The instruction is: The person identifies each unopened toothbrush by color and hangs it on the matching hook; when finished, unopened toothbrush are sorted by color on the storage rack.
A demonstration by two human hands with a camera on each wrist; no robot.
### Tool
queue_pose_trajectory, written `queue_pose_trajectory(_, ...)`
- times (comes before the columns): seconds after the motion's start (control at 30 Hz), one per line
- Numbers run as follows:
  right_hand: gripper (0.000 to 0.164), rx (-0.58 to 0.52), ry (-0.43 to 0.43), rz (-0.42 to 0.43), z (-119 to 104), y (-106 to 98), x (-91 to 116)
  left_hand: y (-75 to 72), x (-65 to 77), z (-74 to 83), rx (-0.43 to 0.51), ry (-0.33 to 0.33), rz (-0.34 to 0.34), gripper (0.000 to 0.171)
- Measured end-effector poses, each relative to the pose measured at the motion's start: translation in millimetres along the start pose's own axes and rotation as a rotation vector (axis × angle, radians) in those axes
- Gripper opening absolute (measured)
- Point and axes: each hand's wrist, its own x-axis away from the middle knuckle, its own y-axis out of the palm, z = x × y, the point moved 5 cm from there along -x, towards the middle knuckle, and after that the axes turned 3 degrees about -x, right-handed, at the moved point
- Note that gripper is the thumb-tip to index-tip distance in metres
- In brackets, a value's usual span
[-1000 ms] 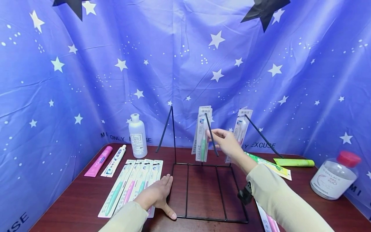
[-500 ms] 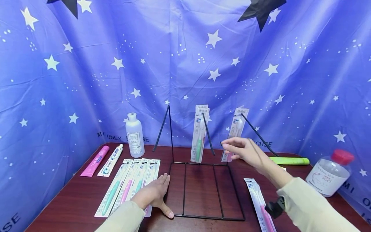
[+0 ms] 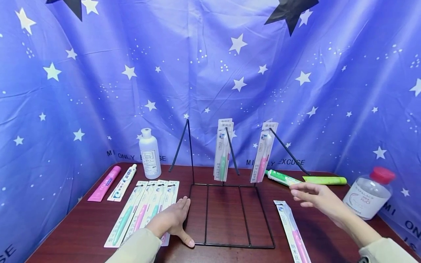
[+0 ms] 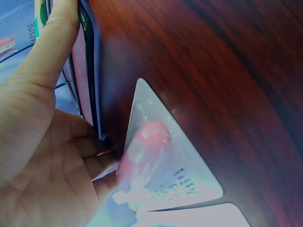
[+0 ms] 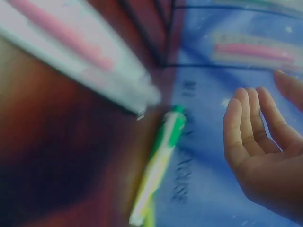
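Note:
A black wire rack stands on the table with three slanting hooks. Packaged toothbrushes hang from it: a green one fronts the middle hook, a pink one the right; the left hook is bare. My left hand rests against the rack's left base bar, fingers straight, thumb at the front corner. Beside it several toothbrush packs lie overlapping, partly under the hand and sleeve. Holding nothing, my right hand is over the right side, fingers relaxed. Nearest to it is a pink toothbrush pack on the table.
Back left, a pink tube, a white toothpaste tube and a white bottle. On the right, a green toothpaste tube, a lime tube and a clear red-capped bottle. A starry blue curtain encloses the table.
My right hand has let go of the green toothbrush pack on the middle hook and moved right and down towards the pink pack on the table. My left hand stays at the rack.

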Motion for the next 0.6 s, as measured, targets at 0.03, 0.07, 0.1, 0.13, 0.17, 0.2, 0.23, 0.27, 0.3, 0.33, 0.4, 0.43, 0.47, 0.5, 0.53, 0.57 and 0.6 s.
queue_pose_trajectory(0.03,0.046,0.001,0.021,0.007,6,-2,4,-0.2,0.1,0.1,0.005,0.002,0.003,0.130)
queue_pose_trajectory(0.07,0.046,0.003,0.036,0.007,12,-3,7,-0.1,0.0,0.1,0.008,0.003,0.004,0.130)
queue_pose_trajectory(0.1,0.046,0.004,0.050,0.010,18,-5,10,-0.3,0.1,0.2,0.009,0.004,0.004,0.130)
queue_pose_trajectory(0.13,0.046,0.005,0.064,0.007,23,-5,12,-0.4,0.2,0.2,0.011,0.004,0.003,0.130)
queue_pose_trajectory(0.17,0.047,0.008,0.081,0.002,29,-5,14,-0.5,0.1,0.2,0.009,0.005,0.002,0.130)
queue_pose_trajectory(0.2,0.047,0.006,0.090,-0.009,34,-5,16,-0.5,0.1,0.2,0.008,0.004,0.000,0.130)
queue_pose_trajectory(0.23,0.048,0.007,0.104,-0.014,40,-5,18,-0.5,0.2,0.2,0.004,0.002,-0.003,0.130)
queue_pose_trajectory(0.27,0.049,0.014,0.115,-0.023,45,-4,19,-0.5,0.2,0.2,0.003,0.001,-0.006,0.130)
queue_pose_trajectory(0.3,0.049,0.020,0.132,-0.025,50,-3,21,-0.5,0.3,0.1,0.002,0.001,-0.007,0.130)
queue_pose_trajectory(0.33,0.050,0.026,0.151,-0.031,55,-2,23,-0.4,0.4,0.2,0.003,0.001,-0.008,0.129)
queue_pose_trajectory(0.4,0.050,0.051,0.193,-0.034,64,0,25,-0.2,0.3,0.1,0.000,0.002,-0.009,0.129)
queue_pose_trajectory(0.43,0.051,0.065,0.217,-0.031,68,2,26,0.0,0.3,0.0,-0.003,0.002,-0.009,0.129)
queue_pose_trajectory(0.47,0.051,0.078,0.234,-0.034,71,4,27,0.2,0.2,-0.1,-0.005,0.002,-0.010,0.129)
queue_pose_trajectory(0.5,0.051,0.087,0.244,-0.039,74,7,27,0.2,0.0,0.0,-0.006,0.001,-0.011,0.129)
queue_pose_trajectory(0.53,0.051,0.097,0.253,-0.047,76,9,27,0.5,-0.3,-0.1,-0.008,0.002,-0.011,0.129)
queue_pose_trajectory(0.57,0.051,0.108,0.258,-0.053,78,11,28,0.5,-0.5,0.0,-0.007,0.001,-0.012,0.130)
queue_pose_trajectory(0.6,0.051,0.118,0.255,-0.060,79,14,27,0.9,-0.7,-0.3,-0.006,0.001,-0.013,0.130)
